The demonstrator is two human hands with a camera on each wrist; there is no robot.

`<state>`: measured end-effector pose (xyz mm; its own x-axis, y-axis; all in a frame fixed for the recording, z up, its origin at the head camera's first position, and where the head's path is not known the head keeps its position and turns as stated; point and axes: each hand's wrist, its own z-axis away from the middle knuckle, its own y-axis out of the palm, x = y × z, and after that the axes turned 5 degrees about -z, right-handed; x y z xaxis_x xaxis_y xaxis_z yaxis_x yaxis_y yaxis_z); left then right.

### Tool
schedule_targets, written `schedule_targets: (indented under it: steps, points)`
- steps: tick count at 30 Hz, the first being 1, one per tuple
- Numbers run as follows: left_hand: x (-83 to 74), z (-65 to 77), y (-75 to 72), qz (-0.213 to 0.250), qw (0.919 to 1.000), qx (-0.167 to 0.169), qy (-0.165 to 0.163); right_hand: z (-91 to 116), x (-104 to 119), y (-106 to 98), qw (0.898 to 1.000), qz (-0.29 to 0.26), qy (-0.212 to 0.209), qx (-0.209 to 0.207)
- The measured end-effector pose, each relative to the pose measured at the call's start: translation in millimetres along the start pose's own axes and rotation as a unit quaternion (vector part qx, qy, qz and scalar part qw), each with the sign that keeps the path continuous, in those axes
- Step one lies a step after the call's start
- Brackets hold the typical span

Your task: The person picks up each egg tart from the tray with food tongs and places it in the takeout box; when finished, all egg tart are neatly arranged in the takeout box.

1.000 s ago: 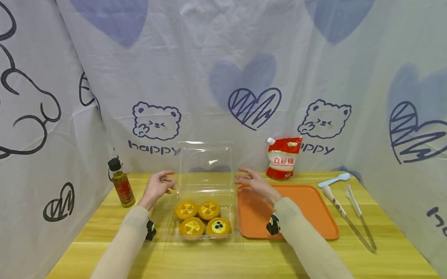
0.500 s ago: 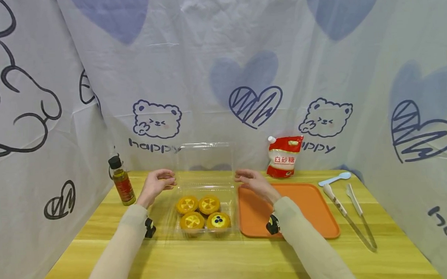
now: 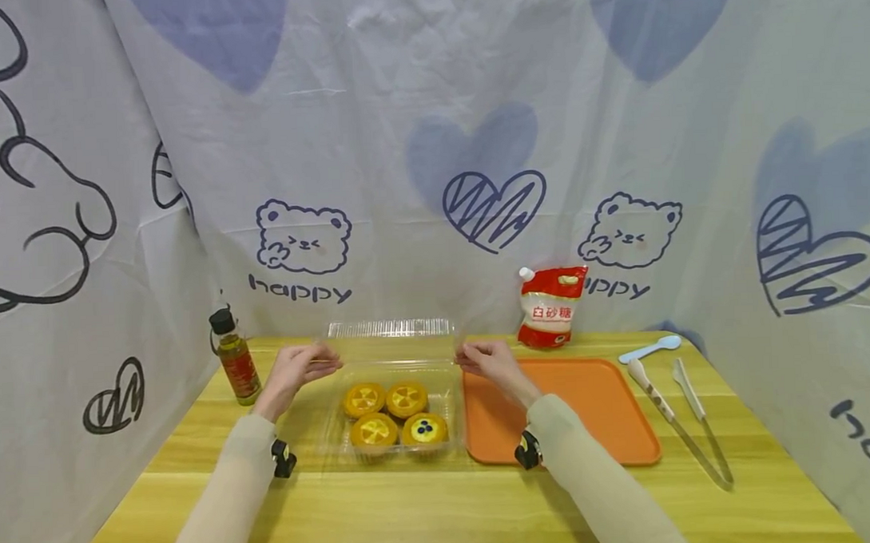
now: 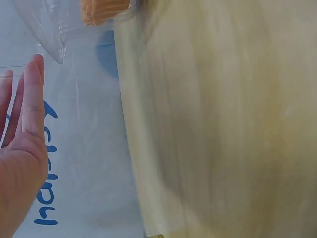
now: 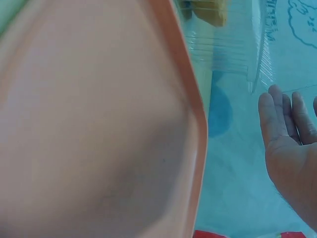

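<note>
A clear plastic clamshell box holds several egg-tart-like pastries; most bear pale yellow wedges, while the front-right tart has dark berries. Its hinged lid leans forward over the back of the base, partly folded down. At the lid's left side is my left hand, its straight fingers reaching the lid's corner in the left wrist view. My right hand mirrors it on the other side. In the right wrist view its extended fingers point to the lid's corner.
An orange tray lies right of the box, under my right forearm. Beyond it are tongs and a light blue spoon. A red-and-white sugar pouch stands at the back; an oil bottle stands left.
The lid has tipped from upright toward me, its free edge now much lower. Both hands have closed in on its sides. The pastries and other objects have stayed put.
</note>
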<state>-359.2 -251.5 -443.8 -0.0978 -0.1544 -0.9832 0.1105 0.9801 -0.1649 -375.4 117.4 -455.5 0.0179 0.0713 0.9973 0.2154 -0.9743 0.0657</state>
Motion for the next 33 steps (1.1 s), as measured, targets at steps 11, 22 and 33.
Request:
schedule_targets:
  steps: [11,22,33]
  points:
    - [1.0,17.1,-2.7,-0.091,0.9953,0.022,-0.026,22.7,-6.2,-1.9,0.999,0.048,-0.019,0.013]
    - [-0.9,34.6,-4.9,-0.135,0.9875,0.07,-0.041,49.8,0.5,7.9,0.99,0.128,-0.058,0.029]
    - [-1.9,53.1,-10.8,-0.133,0.9838,0.114,-0.039,63.8,-4.5,7.4,0.989,0.136,-0.049,0.039]
